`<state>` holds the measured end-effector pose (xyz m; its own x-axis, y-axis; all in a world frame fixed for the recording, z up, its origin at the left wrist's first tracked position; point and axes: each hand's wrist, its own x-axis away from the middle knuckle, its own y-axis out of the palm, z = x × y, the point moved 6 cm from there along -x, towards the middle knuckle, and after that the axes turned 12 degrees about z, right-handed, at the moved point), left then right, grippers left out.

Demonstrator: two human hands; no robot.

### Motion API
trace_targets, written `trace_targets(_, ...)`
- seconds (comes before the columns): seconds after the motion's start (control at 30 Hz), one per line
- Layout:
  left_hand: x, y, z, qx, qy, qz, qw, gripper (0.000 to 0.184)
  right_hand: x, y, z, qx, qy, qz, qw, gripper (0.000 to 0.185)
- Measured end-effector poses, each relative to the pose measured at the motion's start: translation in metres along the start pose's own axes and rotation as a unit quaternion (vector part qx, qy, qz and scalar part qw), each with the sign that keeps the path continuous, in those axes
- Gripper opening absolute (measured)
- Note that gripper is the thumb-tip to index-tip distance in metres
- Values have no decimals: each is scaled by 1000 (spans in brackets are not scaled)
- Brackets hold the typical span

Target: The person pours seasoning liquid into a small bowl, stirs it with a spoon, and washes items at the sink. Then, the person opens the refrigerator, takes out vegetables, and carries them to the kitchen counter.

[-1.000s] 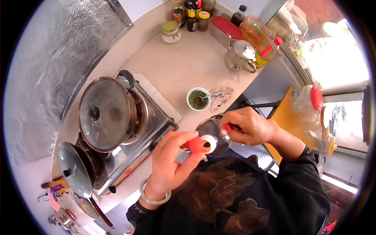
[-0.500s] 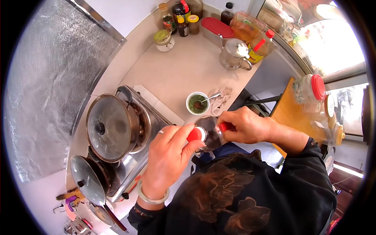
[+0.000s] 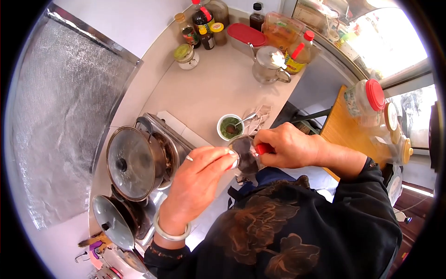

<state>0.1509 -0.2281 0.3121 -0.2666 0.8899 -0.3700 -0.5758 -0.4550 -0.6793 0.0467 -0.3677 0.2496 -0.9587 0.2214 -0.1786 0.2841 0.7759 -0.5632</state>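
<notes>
My right hand [image 3: 291, 146] is closed round the red handle of a large clear bottle [image 3: 245, 156], which lies tilted with its neck to the left. Dark liquid seems to show through its wall. The fingers of my left hand [image 3: 197, 174] are wrapped over the cap end and hide the cap; a bit of white neck shows beside them. Just beyond the bottle, a white bowl [image 3: 219, 126] holds chopped green stuff with a brown patch. A metal spoon [image 3: 247, 118] rests in it, its handle over a crumpled cloth [image 3: 261, 122].
On the left, a lidded pot [image 3: 132, 162] and a lidded pan [image 3: 114, 221] stand on the stove. Farther back are a metal kettle [image 3: 269, 67], a red-lidded box [image 3: 247, 35], a jar [image 3: 186, 58] and several bottles. Large jars [image 3: 364, 104] stand on a wooden table at right.
My left fingers have closed over the red cap, which showed before. My right hand keeps its hold on the handle. The whole view has shifted slightly.
</notes>
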Motion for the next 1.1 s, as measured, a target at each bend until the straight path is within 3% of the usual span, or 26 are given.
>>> trace_targets(0.03,-1,1,1,9,14,-14,1000,44,1,-1,2,-4,7,-3,1000,18)
trace_targets(0.13,5,4,-5,186,-178,29,966,54,1,-2,6,-11,18,-4,1000,18)
trace_targets(0.33,13,9,-27,77,-150,153,974,67,1,-4,10,-16,17,21,1000,18)
trace_targets(0.37,16,9,-29,63,-200,154,966,57,2,-3,10,-15,16,24,999,18)
trace_targets(0.47,23,24,-32,76,-231,132,961,41,6,3,13,-3,14,27,1000,18)
trace_targets(0.5,19,22,-26,56,-217,147,963,31,9,7,15,-1,22,19,1000,18)
trace_targets(0.77,41,58,-35,7,-190,20,982,29,45,40,42,-20,93,-7,995,19)
trace_targets(0.87,37,70,-33,-4,-124,1,992,32,59,43,53,-42,140,-9,989,19)
trace_targets(0.97,26,83,-37,85,-117,-3,989,27,76,40,69,-48,164,55,984,18)
trace_targets(1.0,25,91,-47,202,-205,50,956,28,81,37,72,-60,190,72,977,17)
trace_targets(1.07,33,123,-74,416,-366,146,819,31,96,33,77,-85,245,107,960,17)
trace_targets(1.1,43,144,-99,384,-388,99,832,36,106,32,82,-79,261,128,954,15)
